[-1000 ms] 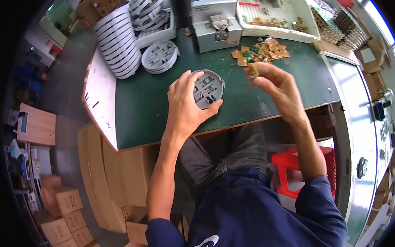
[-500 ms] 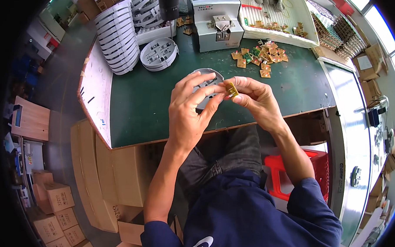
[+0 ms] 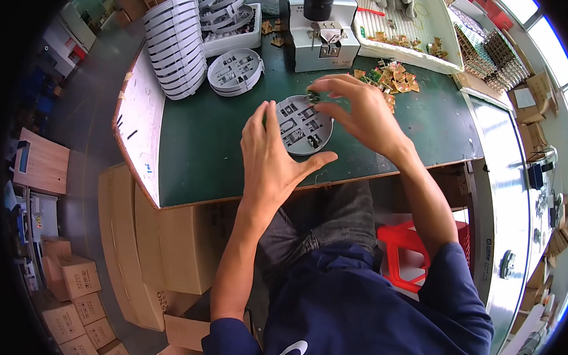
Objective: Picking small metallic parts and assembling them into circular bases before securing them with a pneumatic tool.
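Observation:
A round grey plastic housing (image 3: 306, 119) with moulded compartments lies on the green tabletop between my hands. Beside its left edge is my left hand (image 3: 269, 158), its fingers raised and thumb stretched out, holding nothing. My right hand (image 3: 355, 111) is over the housing's upper right edge and pinches a small circuit board (image 3: 313, 97) between thumb and fingertips. The board's dark green face shows. Just beyond that hand is a loose pile of small tan and green circuit boards (image 3: 397, 76), partly hidden by it.
A grey machine (image 3: 326, 54) stands at the back, with a black cylinder (image 3: 319, 5) hanging before it. Stacked grey housings (image 3: 176, 45) and another round housing (image 3: 234, 69) are at the left. A white foam tray (image 3: 419, 60) holds more boards at the back right.
My hands have moved apart, and the left no longer touches the board. My right hand has carried the board up and left, turning it over. The housing is now more exposed.

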The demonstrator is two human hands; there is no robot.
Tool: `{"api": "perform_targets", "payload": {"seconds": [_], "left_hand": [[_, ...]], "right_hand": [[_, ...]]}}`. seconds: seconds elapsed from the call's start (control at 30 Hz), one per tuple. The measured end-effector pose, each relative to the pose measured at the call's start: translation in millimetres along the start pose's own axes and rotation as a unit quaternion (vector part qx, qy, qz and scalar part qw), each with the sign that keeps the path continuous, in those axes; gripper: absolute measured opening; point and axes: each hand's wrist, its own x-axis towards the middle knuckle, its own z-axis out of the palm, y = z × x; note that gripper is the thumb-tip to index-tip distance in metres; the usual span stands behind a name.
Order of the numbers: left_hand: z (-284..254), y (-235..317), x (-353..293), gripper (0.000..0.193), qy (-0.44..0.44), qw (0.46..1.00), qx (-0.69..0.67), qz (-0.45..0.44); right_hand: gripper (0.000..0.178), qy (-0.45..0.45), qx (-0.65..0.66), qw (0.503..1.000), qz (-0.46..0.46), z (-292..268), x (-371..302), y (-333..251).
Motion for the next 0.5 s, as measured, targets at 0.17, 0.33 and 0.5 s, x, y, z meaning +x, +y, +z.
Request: {"api": "perform_targets", "payload": {"seconds": [0.17,0.33,0.5], "left_hand": [[13.8,-10.2,4.1,0.109,0.001,1.000,0.010,0.005],[11.4,-15.7,5.6,0.102,-0.005,0.999,-0.052,0.001],[7.2,-18.4,6.5,0.101,-0.021,0.996,-0.083,-0.011]], "right_hand": [[0.030,-0.052,-0.051,0.995,-0.062,28.4,22.5,12.8],[0.030,-0.091,-0.067,0.991,-0.071,35.2,29.4,20.2],[0.031,-0.107,-0.069,0.989,-0.074,35.6,30.5,17.9]]}}
